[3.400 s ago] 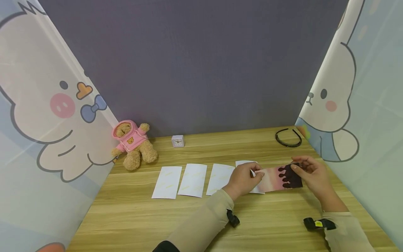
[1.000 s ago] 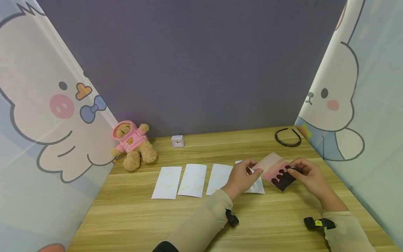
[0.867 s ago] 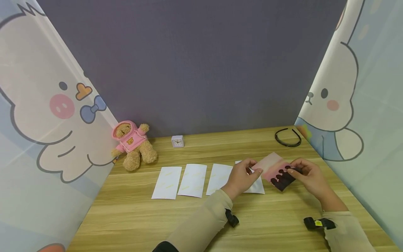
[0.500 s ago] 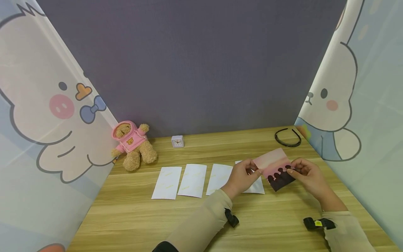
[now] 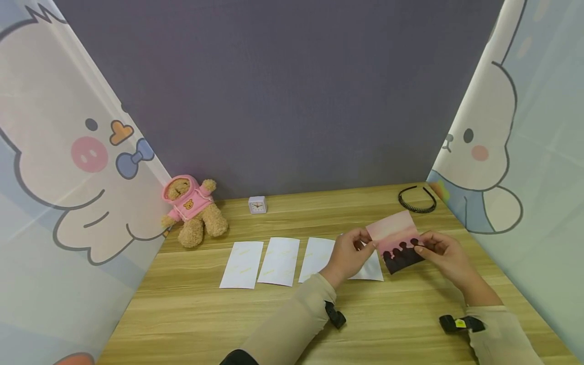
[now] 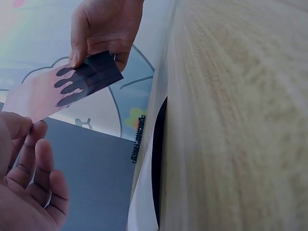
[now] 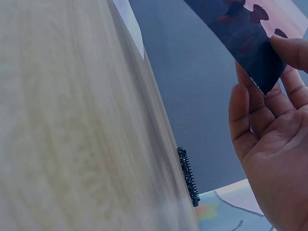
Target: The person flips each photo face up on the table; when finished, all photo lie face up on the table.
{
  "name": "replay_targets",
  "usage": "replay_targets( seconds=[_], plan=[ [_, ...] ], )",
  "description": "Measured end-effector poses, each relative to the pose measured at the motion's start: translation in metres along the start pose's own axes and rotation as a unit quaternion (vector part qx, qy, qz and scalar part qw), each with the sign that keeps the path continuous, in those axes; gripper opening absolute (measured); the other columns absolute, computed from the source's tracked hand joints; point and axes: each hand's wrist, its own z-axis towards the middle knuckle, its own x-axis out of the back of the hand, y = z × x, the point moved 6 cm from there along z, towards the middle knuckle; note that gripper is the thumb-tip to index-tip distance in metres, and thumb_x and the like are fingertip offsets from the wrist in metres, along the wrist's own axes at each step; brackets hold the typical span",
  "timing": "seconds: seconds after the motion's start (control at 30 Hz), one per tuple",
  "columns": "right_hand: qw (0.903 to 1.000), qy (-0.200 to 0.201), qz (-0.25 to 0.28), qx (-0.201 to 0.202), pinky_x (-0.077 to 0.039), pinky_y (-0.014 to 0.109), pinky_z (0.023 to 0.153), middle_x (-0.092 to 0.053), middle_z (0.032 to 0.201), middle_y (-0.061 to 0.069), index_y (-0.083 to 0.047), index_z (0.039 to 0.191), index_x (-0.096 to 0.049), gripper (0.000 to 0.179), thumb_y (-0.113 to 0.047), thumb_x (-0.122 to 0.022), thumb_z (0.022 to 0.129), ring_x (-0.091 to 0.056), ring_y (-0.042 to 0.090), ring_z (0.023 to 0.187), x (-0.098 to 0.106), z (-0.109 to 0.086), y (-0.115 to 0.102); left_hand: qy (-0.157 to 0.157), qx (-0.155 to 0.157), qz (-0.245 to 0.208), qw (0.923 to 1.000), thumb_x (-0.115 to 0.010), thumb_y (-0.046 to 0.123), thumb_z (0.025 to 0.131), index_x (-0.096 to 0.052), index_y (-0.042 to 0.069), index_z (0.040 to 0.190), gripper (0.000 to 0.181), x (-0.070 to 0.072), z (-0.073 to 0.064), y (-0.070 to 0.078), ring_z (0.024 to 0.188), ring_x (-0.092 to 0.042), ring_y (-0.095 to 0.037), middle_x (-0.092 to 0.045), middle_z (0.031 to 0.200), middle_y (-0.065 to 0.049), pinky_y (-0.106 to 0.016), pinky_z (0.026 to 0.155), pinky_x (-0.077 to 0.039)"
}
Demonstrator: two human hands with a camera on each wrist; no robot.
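Note:
Both hands hold up one glossy photo print point(image 5: 396, 234), pale pink at the top with a dark silhouette of several heads along the bottom. My left hand point(image 5: 348, 255) pinches its left edge between thumb and forefinger, the other fingers loosely bent, as the left wrist view shows. At the dark lower right corner, my right hand point(image 5: 449, 258) grips it with the thumb in front and fingers behind. Beneath the left hand lies a white paper card point(image 5: 371, 268), partly hidden; its edge curls up off the table in the left wrist view.
Three more white cards with faint yellow marks lie in a row to the left, the leftmost card point(image 5: 242, 264) fully visible. Farther back are a teddy bear point(image 5: 193, 210) in a pink hoodie, a small white clock point(image 5: 257, 205) and a black toothed headband point(image 5: 417, 200).
The photo has turned from lying sideways to nearly upright, its dark end swinging from the right down to the bottom. Both hands stay in nearly the same place. The cards have not moved.

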Motion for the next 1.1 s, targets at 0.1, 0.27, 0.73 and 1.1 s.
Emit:
replay_targets(
  seconds=[0.1,0.27,0.73,1.1],
  plan=[
    [0.9999,-0.004,-0.016,-0.002,-0.051,0.026,0.066,-0.066,0.089,0.003,0.005,0.105,-0.066,0.010,0.009,-0.069,0.096,-0.061,0.007,0.076,-0.001,0.000,0.002,0.008,-0.003,-0.010,0.9999,-0.076,0.022,0.100,-0.071,0.016,0.097,0.008,0.002,0.000,0.002,0.064,-0.054,-0.001,-0.069,0.088,0.013,-0.019,0.057,-0.046],
    [0.9996,-0.013,-0.024,-0.005,-0.052,0.027,0.065,-0.066,0.090,0.004,0.003,0.103,-0.066,0.010,0.007,-0.070,0.096,-0.061,0.007,0.076,-0.003,-0.002,0.005,0.015,-0.005,-0.020,0.9997,-0.074,0.023,0.101,-0.073,0.017,0.103,0.006,0.003,-0.001,0.005,0.064,-0.052,-0.002,-0.069,0.092,0.013,-0.019,0.056,-0.044],
    [0.9991,-0.008,-0.041,-0.006,-0.047,0.035,0.056,-0.065,0.083,0.001,-0.001,0.097,-0.066,0.010,0.007,-0.072,0.095,-0.058,0.019,0.066,-0.002,-0.001,0.004,-0.009,0.003,-0.022,0.9997,-0.076,0.024,0.100,-0.074,0.023,0.105,0.006,-0.003,-0.003,0.001,0.070,-0.058,-0.001,-0.067,0.091,0.018,-0.019,0.062,-0.050],
    [0.9995,0.021,-0.022,0.006,-0.046,0.033,0.056,-0.067,0.081,0.001,0.004,0.099,-0.066,0.011,0.012,-0.072,0.093,-0.058,0.012,0.067,0.000,-0.001,0.001,-0.032,0.002,0.002,0.9995,-0.074,0.020,0.101,-0.073,0.025,0.110,0.011,-0.008,-0.004,-0.001,0.073,-0.059,-0.004,-0.066,0.092,0.018,-0.019,0.065,-0.051]
  ],
)
